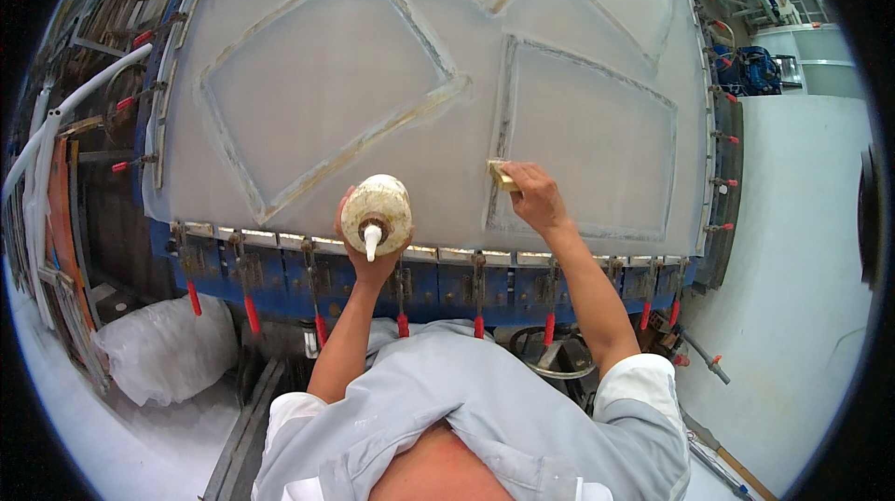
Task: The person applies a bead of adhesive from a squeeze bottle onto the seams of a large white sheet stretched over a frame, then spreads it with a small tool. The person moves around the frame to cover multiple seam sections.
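My left hand (343,238) is wrapped round a round, stained white squeeze bottle (384,198), its white nozzle tipped toward me above the near edge of the sheet. Between the fingers of my right hand (536,193) is a small yellowish block, like a sponge (502,175). The block meets the left side of a dark, smeared rectangular outline (673,161) on a pale translucent sheet (438,161). A second tilted rectangular outline (326,170), streaked grey and brown, lies to the left. The block's underside is hidden.
Toggle clamps with red handles (403,325) line the near edge of the blue frame (354,291), with more along both sides. A clear plastic bag (172,347) sits on the floor at the left. White pipes (45,156) and stacked boards (65,212) stand farther left.
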A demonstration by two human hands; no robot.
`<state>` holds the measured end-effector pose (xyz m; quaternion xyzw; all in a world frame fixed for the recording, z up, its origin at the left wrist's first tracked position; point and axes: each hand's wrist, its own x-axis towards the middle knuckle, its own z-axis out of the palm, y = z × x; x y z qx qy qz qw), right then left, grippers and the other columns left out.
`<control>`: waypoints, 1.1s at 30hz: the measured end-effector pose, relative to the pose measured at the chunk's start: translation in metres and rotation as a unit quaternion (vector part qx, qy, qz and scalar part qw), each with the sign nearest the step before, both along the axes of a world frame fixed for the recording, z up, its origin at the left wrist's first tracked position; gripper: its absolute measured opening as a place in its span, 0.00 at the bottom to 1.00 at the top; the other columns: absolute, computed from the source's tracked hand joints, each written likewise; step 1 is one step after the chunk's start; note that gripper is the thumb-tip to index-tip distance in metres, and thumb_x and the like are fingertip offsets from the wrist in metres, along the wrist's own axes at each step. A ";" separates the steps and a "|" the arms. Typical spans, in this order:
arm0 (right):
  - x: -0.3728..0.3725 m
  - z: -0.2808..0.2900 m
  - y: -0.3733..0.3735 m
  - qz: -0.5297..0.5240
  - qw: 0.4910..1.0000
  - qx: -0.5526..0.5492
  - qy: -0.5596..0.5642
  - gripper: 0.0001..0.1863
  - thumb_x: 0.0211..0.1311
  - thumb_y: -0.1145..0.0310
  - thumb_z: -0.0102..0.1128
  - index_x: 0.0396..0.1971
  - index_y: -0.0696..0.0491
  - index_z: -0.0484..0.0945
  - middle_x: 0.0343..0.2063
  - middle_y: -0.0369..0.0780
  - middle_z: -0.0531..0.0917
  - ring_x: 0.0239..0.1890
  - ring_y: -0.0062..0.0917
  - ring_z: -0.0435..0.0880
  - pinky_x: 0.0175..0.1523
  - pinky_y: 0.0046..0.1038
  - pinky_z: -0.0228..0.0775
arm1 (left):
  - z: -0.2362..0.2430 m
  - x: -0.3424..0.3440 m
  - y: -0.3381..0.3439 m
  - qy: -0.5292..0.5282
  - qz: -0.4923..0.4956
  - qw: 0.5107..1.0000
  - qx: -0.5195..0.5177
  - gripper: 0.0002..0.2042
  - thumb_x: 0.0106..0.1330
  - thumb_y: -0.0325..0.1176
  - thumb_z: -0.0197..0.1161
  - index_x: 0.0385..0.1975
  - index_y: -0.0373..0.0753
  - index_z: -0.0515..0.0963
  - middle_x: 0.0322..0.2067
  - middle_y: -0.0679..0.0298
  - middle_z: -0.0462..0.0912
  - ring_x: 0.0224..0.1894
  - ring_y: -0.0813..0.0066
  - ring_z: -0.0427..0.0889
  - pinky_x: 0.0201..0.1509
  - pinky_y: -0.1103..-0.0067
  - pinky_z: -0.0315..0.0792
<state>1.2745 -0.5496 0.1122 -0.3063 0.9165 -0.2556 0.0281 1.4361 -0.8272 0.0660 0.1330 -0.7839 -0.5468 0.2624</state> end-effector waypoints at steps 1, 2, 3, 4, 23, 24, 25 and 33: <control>0.012 0.000 0.002 0.011 1.000 0.002 -0.002 0.25 0.48 0.84 0.65 0.50 0.54 0.80 0.45 0.46 0.86 0.50 0.43 0.84 0.55 0.39 0.78 | 0.002 -0.001 0.000 -0.010 -0.002 1.000 0.000 0.54 0.47 0.34 0.84 0.71 0.40 0.51 0.68 0.55 0.61 0.66 0.60 0.69 0.68 0.67 0.71; 0.022 0.001 0.003 0.023 1.000 0.002 -0.003 0.26 0.47 0.84 0.65 0.50 0.55 0.80 0.47 0.46 0.86 0.52 0.43 0.84 0.57 0.39 0.78 | 0.003 -0.002 -0.001 -0.018 -0.004 1.000 -0.001 0.54 0.47 0.34 0.84 0.71 0.40 0.52 0.68 0.55 0.61 0.66 0.61 0.70 0.68 0.67 0.72; 0.034 0.001 0.004 0.036 0.999 0.003 -0.004 0.27 0.46 0.85 0.65 0.51 0.55 0.80 0.48 0.46 0.86 0.53 0.43 0.83 0.58 0.38 0.78 | 0.005 -0.004 0.000 0.001 -0.001 1.000 0.003 0.53 0.46 0.33 0.84 0.71 0.40 0.53 0.66 0.56 0.62 0.65 0.62 0.71 0.66 0.69 0.73; 0.047 0.001 0.005 0.041 0.999 -0.002 -0.012 0.27 0.45 0.85 0.65 0.51 0.55 0.80 0.49 0.45 0.85 0.54 0.42 0.83 0.59 0.38 0.78 | 0.005 -0.001 -0.001 -0.017 -0.002 1.000 0.004 0.53 0.46 0.33 0.84 0.71 0.40 0.53 0.66 0.56 0.62 0.64 0.63 0.71 0.66 0.69 0.73; 0.006 -0.002 0.000 -0.033 0.998 -0.047 0.015 0.19 0.51 0.77 0.69 0.46 0.53 0.83 0.42 0.45 0.87 0.43 0.43 0.85 0.48 0.40 0.79 | -0.002 0.001 -0.010 -0.055 -0.015 0.998 -0.041 0.53 0.46 0.37 0.84 0.70 0.39 0.54 0.63 0.56 0.64 0.64 0.59 0.71 0.67 0.67 0.70; 0.016 -0.002 0.002 -0.030 0.999 -0.041 0.015 0.19 0.51 0.77 0.69 0.46 0.53 0.82 0.41 0.45 0.87 0.42 0.43 0.85 0.48 0.40 0.79 | -0.002 0.003 -0.011 -0.059 -0.016 0.997 -0.045 0.53 0.46 0.36 0.84 0.70 0.39 0.54 0.63 0.56 0.64 0.63 0.59 0.71 0.67 0.67 0.70; 0.027 -0.002 0.003 -0.028 0.999 -0.035 0.016 0.20 0.50 0.77 0.68 0.46 0.53 0.82 0.41 0.45 0.87 0.42 0.44 0.85 0.48 0.41 0.79 | -0.003 0.002 -0.011 -0.058 -0.017 0.998 -0.035 0.53 0.46 0.36 0.84 0.70 0.39 0.54 0.63 0.56 0.64 0.63 0.59 0.72 0.66 0.67 0.71; 0.120 0.008 0.016 -0.018 1.000 0.007 -0.023 0.26 0.46 0.84 0.65 0.50 0.58 0.79 0.46 0.48 0.86 0.51 0.45 0.83 0.57 0.39 0.77 | -0.006 0.004 -0.010 -0.058 -0.010 0.998 0.018 0.53 0.45 0.36 0.85 0.70 0.38 0.53 0.61 0.55 0.65 0.62 0.62 0.72 0.66 0.67 0.71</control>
